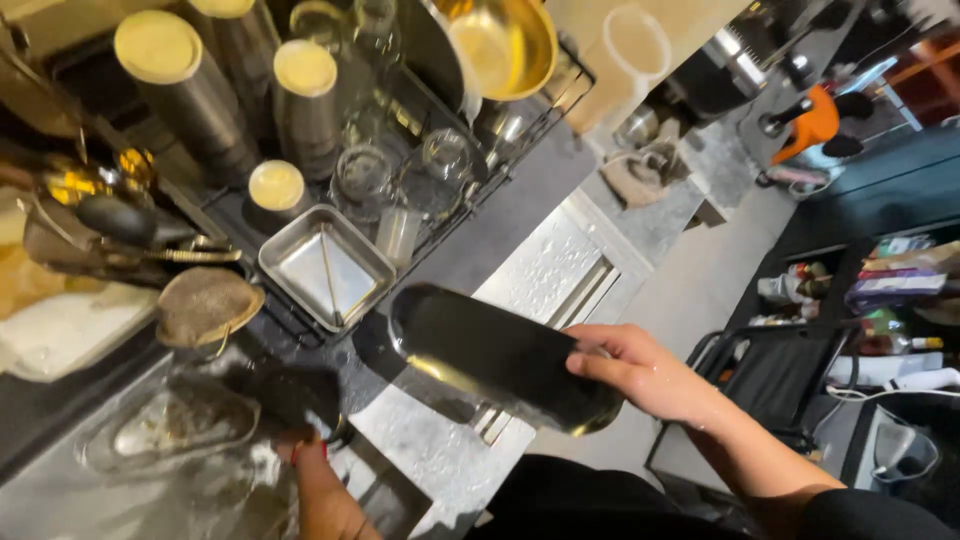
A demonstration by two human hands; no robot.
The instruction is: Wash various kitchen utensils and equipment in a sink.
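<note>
**A Shiny Cup Held Over the Wet Table**

The right hand (pixel 640 372) has its grip wrapped around the bottom end of a tall shiny dark metal cup (pixel 500 355). The fingers press tight on it. The cup lies tipped on its side in the air, with its open mouth pointing up and to the left, above the grey speckled table (pixel 430 450).

The left hand (pixel 315 480) is hard to see. It is low in the picture, blurry, and partly cut off by the bottom edge. It touches a dark blurry thing (pixel 290 400), but I cannot tell what that thing is or whether the grip is closed on it.

Just left of it lies a clear see-through lid or dish (pixel 170 430), also blurry.

Behind the cup sits a black wire drying rack (pixel 520 140). In it are a square silver metal tray (pixel 325 265), tall silver metal cups with pale round bottoms (pixel 185 85), some clear glass jars (pixel 365 170) and a gold shiny bowl (pixel 500 45). A round brown mesh strainer (pixel 207 305) rests just beside the tray.

Far off to the right stand dark shelves with colourful packets (pixel 890 280).
</note>
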